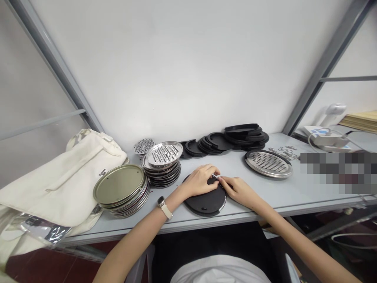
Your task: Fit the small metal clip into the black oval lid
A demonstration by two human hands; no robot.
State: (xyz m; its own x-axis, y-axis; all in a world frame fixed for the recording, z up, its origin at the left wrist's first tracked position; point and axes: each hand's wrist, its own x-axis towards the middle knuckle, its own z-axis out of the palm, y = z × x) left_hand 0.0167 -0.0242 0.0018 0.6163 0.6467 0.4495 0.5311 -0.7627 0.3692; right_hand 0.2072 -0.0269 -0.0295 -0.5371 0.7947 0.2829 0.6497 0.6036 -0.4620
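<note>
A black round disc [206, 202] with a small hole lies flat at the table's front edge, a thin shiny rim showing on its right. Over its upper part rests my left hand [202, 180], fingers curled round a small metal piece [216, 177]. My right hand [237, 190] pinches the same small metal piece from the right, at the disc's upper right edge. The exact shape of the piece is partly hidden by my fingertips.
Stacked olive plates [120, 184] and metal graters [165, 154] stand left, beside a cream bag [67, 173]. Black rings [218, 141] lie behind. A rimmed grater [268, 163] and loose metal clips [287, 151] are on the right.
</note>
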